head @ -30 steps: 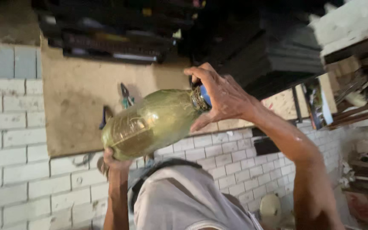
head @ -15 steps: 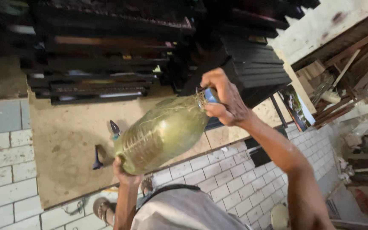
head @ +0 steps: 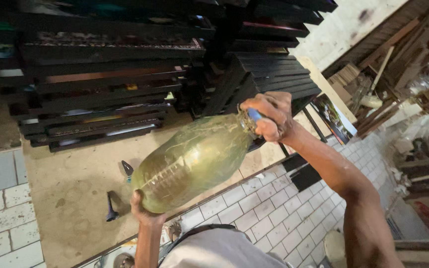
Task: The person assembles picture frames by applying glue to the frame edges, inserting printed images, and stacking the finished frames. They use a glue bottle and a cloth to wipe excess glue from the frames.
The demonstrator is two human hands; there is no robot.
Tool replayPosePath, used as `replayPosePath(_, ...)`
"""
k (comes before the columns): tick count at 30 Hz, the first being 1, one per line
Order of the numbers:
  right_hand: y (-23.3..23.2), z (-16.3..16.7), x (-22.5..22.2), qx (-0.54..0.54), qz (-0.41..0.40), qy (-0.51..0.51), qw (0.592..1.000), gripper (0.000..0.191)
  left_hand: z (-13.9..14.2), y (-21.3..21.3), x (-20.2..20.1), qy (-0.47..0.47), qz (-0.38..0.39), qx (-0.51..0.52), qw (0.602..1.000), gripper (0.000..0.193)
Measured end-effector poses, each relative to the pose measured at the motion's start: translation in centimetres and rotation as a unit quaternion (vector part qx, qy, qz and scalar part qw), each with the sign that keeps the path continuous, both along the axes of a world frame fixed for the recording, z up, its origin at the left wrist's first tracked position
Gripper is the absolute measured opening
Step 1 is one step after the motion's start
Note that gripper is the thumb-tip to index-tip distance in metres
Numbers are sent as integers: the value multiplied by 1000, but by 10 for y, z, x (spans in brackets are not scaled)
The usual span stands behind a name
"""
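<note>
I hold a large clear plastic bottle [head: 194,161] of yellow-green liquid, tilted with its neck up to the right. My left hand [head: 144,212] cups its base from below. My right hand [head: 270,115] is closed around the blue cap at the neck. The bottle hangs above a brown board [head: 70,193] lying on the white tiled floor.
Stacked dark wooden frames [head: 125,74] fill the top of the view. Two small dark tools [head: 111,208] lie on the board near the bottle's base. Timber offcuts and clutter [head: 388,69] sit at the right. White tiles [head: 269,213] run beneath my arms.
The view has swung so the dark frames fill more of the picture. The bottle's neck now points higher and to the right, with both hands in the same grip.
</note>
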State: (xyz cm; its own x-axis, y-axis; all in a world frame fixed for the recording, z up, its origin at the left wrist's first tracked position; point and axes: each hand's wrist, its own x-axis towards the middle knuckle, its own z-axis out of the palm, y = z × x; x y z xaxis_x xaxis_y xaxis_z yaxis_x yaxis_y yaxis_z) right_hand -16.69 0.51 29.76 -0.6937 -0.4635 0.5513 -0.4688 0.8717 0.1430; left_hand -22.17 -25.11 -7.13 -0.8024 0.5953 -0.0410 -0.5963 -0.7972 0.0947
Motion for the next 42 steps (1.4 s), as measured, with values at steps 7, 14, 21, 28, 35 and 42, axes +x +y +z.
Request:
replayPosePath(7, -11, -3, 12, -97, 8, -23, 995, 49, -43, -8, 20, 31, 45, -60, 997, 95)
replayPosePath(14, 14, -23, 14, 25, -20, 5, 999, 7, -160, -4, 29, 41, 23, -36, 998, 88)
replayPosePath(21, 17, -27, 33, -34, -99, -63, 993, 7, -115, 3, 34, 223, 126, -117, 960, 121)
replayPosePath(28, -25, -20, 42, -93, -148, -136, 975, 23, 15, -22, 41, -13, -1, -14, 1000, 102)
replayPosePath(35, 2, -58, 29, -148, -160, -145, 965, 21, 14, -32, 51, 55, 147, -34, 987, 87)
replayPosePath(42, 36, -72, -7, 8, -180, -119, 976, 21, 0, -19, 38, 65, 145, 3, 987, 85)
